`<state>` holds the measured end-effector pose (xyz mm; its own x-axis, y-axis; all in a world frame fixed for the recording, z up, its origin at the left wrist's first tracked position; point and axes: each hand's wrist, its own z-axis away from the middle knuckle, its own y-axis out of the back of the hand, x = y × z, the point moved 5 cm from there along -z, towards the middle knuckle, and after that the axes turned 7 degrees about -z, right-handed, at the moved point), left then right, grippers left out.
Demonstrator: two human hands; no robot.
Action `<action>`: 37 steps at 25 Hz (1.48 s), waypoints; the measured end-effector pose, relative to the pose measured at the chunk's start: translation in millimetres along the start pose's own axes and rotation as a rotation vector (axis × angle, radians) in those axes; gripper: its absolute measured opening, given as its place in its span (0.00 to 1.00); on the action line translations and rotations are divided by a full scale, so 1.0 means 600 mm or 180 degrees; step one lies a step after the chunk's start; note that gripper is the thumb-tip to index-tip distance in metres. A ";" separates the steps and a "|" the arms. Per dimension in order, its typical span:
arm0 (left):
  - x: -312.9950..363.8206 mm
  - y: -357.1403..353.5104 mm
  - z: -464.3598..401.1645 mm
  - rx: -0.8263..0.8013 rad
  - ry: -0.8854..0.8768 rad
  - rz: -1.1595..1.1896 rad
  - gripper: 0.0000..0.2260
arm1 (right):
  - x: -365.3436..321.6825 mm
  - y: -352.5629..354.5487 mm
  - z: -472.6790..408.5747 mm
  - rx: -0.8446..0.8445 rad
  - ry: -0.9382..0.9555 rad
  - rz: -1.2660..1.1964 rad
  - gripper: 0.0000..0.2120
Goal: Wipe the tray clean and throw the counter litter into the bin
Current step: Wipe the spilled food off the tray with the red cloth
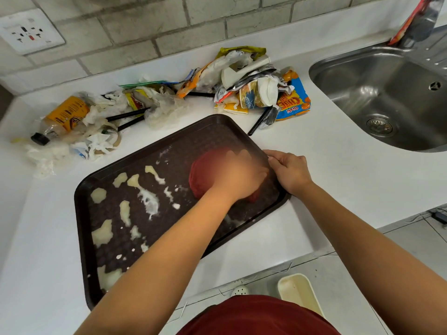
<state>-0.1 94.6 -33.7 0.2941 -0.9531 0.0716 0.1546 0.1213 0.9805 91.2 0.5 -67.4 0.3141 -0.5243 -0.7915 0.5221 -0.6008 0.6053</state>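
The white tabletop (314, 189) carries everything, with a steel sink (391, 93) set in at the right. On it, near the front edge and turned at an angle, lies the dark tray (82, 213), its textured floor smeared with pale spills (147, 199) over the left half. It looks stiff and light, likely to skid under a push, so pinning it by the rim makes sense. Behind it, along the wall, sits the litter (169, 97): crumpled wrappers, tissues, cups, black straws and a bottle (60, 119). This is light, soft stuff that should gather in handfuls, though the bottle may roll. Below the tabletop edge, on the floor, a cream bin (300, 291) shows.

The red cloth (200, 175), soft and bunched, lies on the tray's right part under the left hand (239, 175), which is blurred; it presses the cloth, but I cannot tell how its fingers lie. The right hand (290, 170) grips the tray's right rim with curled fingers.
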 end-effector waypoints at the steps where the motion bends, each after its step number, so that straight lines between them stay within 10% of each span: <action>1: 0.006 0.000 0.008 -0.0050 -0.0176 -0.0007 0.14 | -0.002 0.001 0.001 0.0015 0.0019 0.0025 0.16; 12: -0.073 -0.019 0.145 -0.0627 -0.0894 0.0357 0.09 | -0.013 0.010 0.013 0.0139 -0.0095 -0.0147 0.16; 20: -0.023 0.012 0.125 0.0235 -0.0486 0.1586 0.10 | -0.003 0.002 0.006 0.0122 -0.0160 -0.0105 0.16; 30: -0.076 -0.016 0.183 -0.0787 -0.0525 0.1002 0.08 | -0.012 0.006 0.013 0.0062 -0.0107 -0.0091 0.16; 37: -0.033 -0.020 0.126 -0.0136 -0.0150 0.0422 0.11 | -0.018 0.002 0.016 0.0040 -0.0198 0.0062 0.17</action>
<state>-79.1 90.9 -33.2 0.2702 -0.9397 0.2095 0.1576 0.2578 0.9533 81.0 -0.5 -57.6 0.2740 -0.5722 -0.7730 0.5062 -0.5976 0.6218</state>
